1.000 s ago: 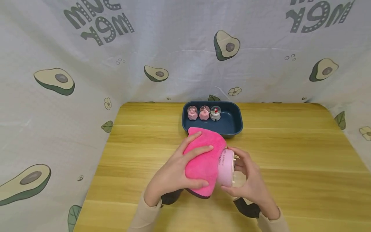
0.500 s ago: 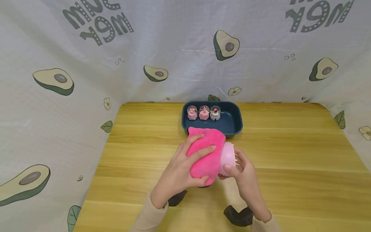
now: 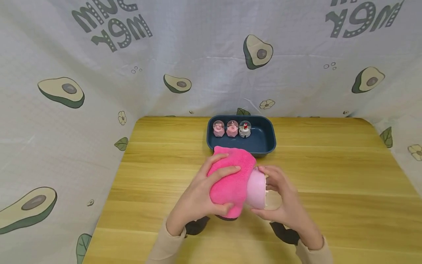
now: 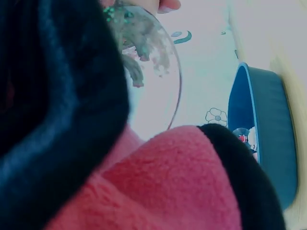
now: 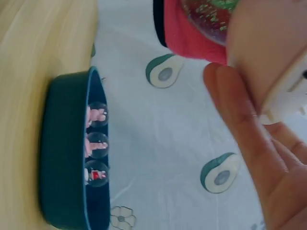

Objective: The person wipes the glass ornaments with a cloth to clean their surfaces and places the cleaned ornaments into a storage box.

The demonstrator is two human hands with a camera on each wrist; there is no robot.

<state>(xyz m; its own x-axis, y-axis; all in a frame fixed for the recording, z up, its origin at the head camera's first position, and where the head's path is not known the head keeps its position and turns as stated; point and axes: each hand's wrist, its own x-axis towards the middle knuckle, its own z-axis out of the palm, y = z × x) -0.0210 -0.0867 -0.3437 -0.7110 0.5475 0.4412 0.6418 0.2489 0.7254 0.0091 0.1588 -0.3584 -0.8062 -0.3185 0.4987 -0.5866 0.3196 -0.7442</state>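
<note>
A snow globe with a pink base [image 3: 256,189] lies tilted on its side in front of me, base toward the right. My left hand [image 3: 197,194] holds a bright pink cloth [image 3: 230,185] with a dark edge around its globe end, fingers spread over the cloth. The clear dome [image 4: 156,96], with green glitter inside, shows in the left wrist view. My right hand [image 3: 285,200] grips the base between thumb and fingers; small pegs stick out from its underside. In the right wrist view, fingers [image 5: 240,110] lie along the side of the base.
Just beyond the cloth stands a dark blue tray [image 3: 263,150] on the wooden table [image 3: 329,176]. Inside it, at the left, are three small snow globes [image 3: 232,129], two pink and one white. An avocado-print curtain [image 3: 211,44] hangs behind the table.
The base has turned between my hands. My right hand drew in with its thumb over the base, then moved back to the right and opened wider around it. The cloth shifted slightly.
</note>
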